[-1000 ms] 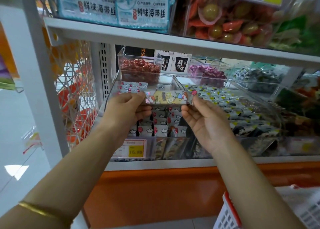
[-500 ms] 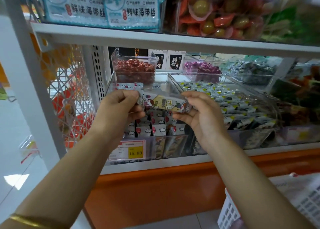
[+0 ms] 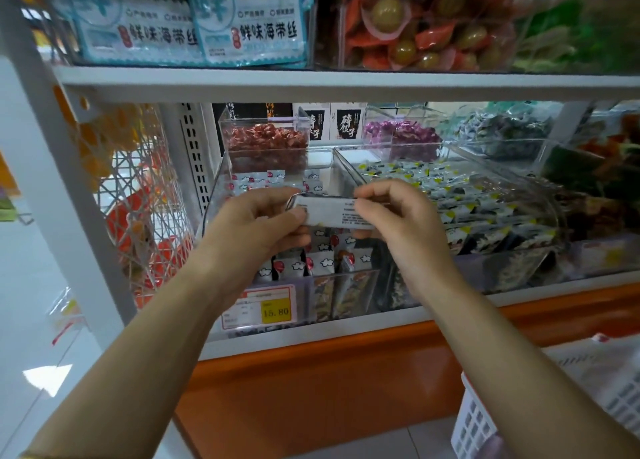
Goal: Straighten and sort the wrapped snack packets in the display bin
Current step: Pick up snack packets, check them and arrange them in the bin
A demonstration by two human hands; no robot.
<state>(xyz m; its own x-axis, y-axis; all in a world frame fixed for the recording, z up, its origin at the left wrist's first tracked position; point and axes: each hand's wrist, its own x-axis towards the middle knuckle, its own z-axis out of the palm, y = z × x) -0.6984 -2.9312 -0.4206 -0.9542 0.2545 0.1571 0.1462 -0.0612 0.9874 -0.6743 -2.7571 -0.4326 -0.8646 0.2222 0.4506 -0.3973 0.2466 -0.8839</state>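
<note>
The left hand (image 3: 256,223) and the right hand (image 3: 398,223) held one wrapped snack packet (image 3: 332,210) between them, in front of the shelf and just above the open top of the clear display bin (image 3: 213,198). The packet lay roughly level, with its white side, printed in small dark text, turned toward the camera.

Left hand: thumb and forefinger pinched the left end of the packet; the remaining fingers were curled underneath. Right hand: fingers curled together, with the thumb and fingertips pinching the right end. Neither hand touched the bin.

Inside the bin, white packets with red and cloud markings (image 3: 325,250) stood in rows, some of them tilted. A price label (image 3: 266,306) reading 15.80 was fixed to the front of the bin. The neighbouring bin to the right held packets with yellow and black markings (image 3: 467,195). Behind both, smaller clear boxes held red sweets (image 3: 265,139) and purple sweets (image 3: 405,136). A white plastic basket (image 3: 478,424) stood at the lower right, near the floor.
</note>
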